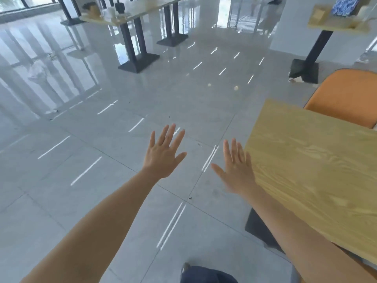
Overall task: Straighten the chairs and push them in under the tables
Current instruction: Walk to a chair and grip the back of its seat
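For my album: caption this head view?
Left hand and right hand spread open beside a wooden table, orange chair beyond.

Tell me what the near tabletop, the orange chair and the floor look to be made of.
Tabletop: pale wood or wood-look laminate, matte; grain lines show.
Orange chair: smooth, perhaps faux leather or plastic; even sheen, no weave visible.
Floor: large grey polished tiles; grout lines and mirror-like reflections.

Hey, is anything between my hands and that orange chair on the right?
Yes. The wooden table stands between them: the orange chair sits at its far side, partly hidden behind the tabletop. The left hand and right hand are open over the floor, left of the table, holding nothing.
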Demonstrator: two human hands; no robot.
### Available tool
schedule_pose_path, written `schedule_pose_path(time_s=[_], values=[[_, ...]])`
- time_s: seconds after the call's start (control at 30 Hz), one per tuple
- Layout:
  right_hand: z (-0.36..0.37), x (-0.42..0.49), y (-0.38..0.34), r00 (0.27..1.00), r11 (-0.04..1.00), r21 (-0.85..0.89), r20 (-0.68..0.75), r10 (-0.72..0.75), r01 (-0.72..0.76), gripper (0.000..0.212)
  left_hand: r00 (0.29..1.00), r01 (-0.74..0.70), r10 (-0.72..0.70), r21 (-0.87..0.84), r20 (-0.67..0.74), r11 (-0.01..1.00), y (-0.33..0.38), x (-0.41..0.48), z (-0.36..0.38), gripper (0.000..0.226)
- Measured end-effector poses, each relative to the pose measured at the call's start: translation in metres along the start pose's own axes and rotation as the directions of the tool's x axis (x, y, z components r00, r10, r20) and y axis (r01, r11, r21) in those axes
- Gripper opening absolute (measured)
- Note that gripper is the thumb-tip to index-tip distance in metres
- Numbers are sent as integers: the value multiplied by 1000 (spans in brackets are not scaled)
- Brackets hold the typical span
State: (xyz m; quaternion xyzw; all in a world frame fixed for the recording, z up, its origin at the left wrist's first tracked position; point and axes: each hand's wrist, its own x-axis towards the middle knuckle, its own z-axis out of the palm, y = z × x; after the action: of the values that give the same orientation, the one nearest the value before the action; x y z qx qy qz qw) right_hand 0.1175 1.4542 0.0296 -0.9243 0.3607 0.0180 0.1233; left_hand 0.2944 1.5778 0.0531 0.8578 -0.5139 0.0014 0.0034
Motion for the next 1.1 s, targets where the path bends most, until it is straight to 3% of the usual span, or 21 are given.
schedule_pose_path(time_s=[0.07,0.33,0.6,0.8,1.1], values=[[-9,36,-5,1000,1000,-1,-4,27,-27,95,999,-33,33,2,9,999,-18,41,-4,65],[-13,195,2,974,974,-13,-1,228,-228,88,961,-277,276,28,16,961,-75,236,8,65],[-49,347,14,862,861,99,-38,505,-499,76,868,-495,492,53,62,867,-97,448,-2,65],[-74,438,78,751,754,155,-89,654,-638,77,746,-666,664,36,49,745,-35,599,5,65],[-114,563,253,559,564,250,-98,823,-787,76,532,-846,841,63,95,529,132,810,20,63]])
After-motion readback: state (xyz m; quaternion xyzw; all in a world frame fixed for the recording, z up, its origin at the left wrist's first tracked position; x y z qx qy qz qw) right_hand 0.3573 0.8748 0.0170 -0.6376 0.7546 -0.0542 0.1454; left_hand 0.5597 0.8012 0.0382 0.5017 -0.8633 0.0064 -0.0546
